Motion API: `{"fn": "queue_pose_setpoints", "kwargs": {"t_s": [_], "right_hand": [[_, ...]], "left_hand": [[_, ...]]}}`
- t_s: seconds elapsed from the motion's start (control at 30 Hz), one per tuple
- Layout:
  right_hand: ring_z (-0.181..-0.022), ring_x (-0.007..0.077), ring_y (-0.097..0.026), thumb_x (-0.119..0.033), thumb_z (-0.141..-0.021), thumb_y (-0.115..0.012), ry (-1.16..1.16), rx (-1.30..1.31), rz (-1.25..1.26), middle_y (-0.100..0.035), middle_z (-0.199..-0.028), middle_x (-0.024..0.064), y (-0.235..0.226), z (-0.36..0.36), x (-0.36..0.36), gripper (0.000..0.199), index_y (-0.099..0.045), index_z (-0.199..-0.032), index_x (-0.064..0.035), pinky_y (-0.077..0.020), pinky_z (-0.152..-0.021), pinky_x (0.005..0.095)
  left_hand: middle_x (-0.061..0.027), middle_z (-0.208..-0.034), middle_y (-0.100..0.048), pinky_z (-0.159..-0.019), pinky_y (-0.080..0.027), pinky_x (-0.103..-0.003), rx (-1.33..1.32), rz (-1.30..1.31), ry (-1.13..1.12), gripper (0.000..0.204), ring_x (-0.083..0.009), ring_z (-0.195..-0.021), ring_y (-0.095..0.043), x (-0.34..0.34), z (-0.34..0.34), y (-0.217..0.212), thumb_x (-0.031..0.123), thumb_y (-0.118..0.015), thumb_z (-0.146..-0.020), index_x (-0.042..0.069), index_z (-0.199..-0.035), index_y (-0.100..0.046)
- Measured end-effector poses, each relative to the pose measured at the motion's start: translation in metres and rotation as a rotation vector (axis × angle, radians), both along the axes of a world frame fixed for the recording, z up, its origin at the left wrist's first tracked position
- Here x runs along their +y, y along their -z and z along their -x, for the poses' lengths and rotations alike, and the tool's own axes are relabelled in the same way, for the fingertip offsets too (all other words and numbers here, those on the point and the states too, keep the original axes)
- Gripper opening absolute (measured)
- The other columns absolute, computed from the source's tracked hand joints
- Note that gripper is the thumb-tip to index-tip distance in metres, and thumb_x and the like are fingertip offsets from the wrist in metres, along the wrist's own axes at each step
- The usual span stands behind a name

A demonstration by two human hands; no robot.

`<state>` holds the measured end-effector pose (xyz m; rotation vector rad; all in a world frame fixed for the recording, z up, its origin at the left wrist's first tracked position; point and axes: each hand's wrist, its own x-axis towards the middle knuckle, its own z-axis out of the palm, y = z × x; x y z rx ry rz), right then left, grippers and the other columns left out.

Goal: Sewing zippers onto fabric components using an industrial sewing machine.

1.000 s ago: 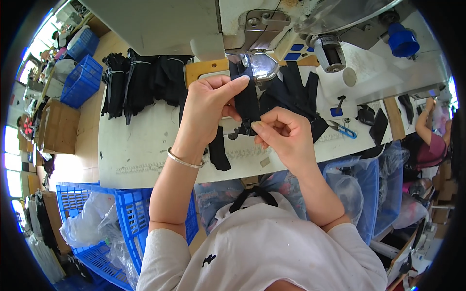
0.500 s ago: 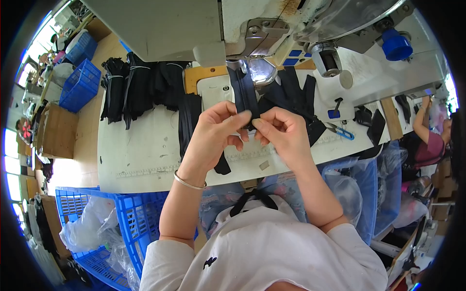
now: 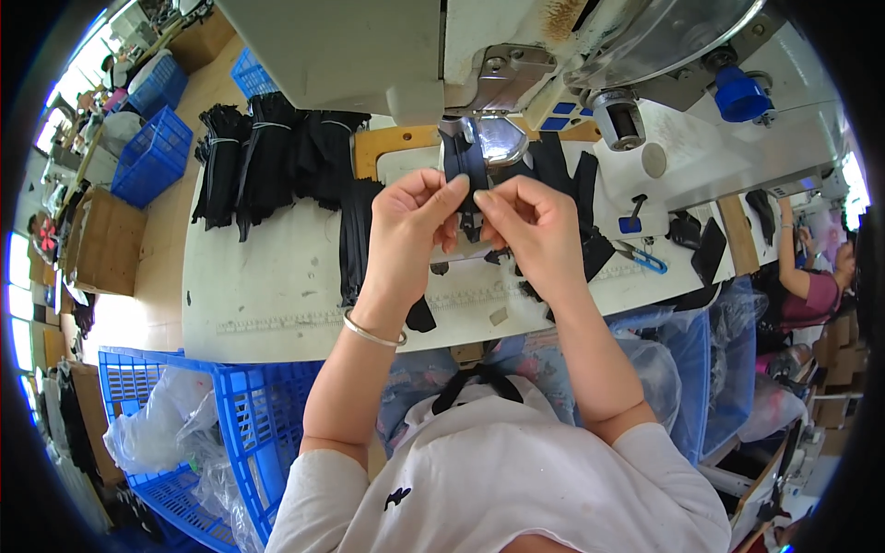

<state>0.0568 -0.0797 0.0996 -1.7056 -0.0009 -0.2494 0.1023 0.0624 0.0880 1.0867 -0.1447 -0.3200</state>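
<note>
Facing the table point(image 3: 263, 267), the person is pinching a black zipper strip point(image 3: 466, 158) with both hands: the left hand point(image 3: 417, 217) is gripping one edge between thumb and fingers, the right hand point(image 3: 527, 221) the other. Taking the hands as the clock's centre, the strip's far end is running to the sewing machine point(image 3: 350, 60) at twelve. Tied black bundles point(image 3: 221, 170) are lying between nine and ten, loose black pieces point(image 3: 551, 161) at two. Blue-handled snips point(image 3: 645, 260) are resting between three and four; a blue crate point(image 3: 241, 396) is standing at eight, holding clear plastic point(image 3: 157, 429).
</note>
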Motion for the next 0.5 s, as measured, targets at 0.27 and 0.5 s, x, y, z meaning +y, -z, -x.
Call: {"fn": "queue_pose_setpoints", "kwargs": {"t_s": [0.27, 0.5], "right_hand": [[-0.05, 0.0045, -0.051, -0.017, -0.087, -0.065, 0.035, 0.097, -0.005, -0.057, -0.057, 0.0011, 0.0, 0.007, -0.001, 0.02, -0.065, -0.078, 0.0014, -0.039, -0.046, 0.0204], [-0.049, 0.0052, -0.049, -0.012, -0.088, -0.061, 0.031, 0.324, -0.097, -0.058, -0.058, 0.0019, 0.063, 0.077, -0.027, 0.017, -0.065, -0.079, 0.0015, -0.0383, -0.045, 0.0197]], "left_hand": [[0.0019, -0.061, -0.05, -0.043, -0.028, -0.02, -0.054, -0.014, -0.096, 0.008, -0.0043, -0.047, -0.043, -0.007, -0.038, -0.012, 0.004, -0.057, -0.087, 0.004, -0.079, -0.056], [0.0001, -0.059, -0.05, -0.043, -0.029, -0.02, -0.123, 0.033, -0.097, 0.014, -0.0062, -0.046, -0.043, -0.016, -0.048, -0.01, 0.003, -0.057, -0.088, 0.005, -0.074, -0.053]]}}
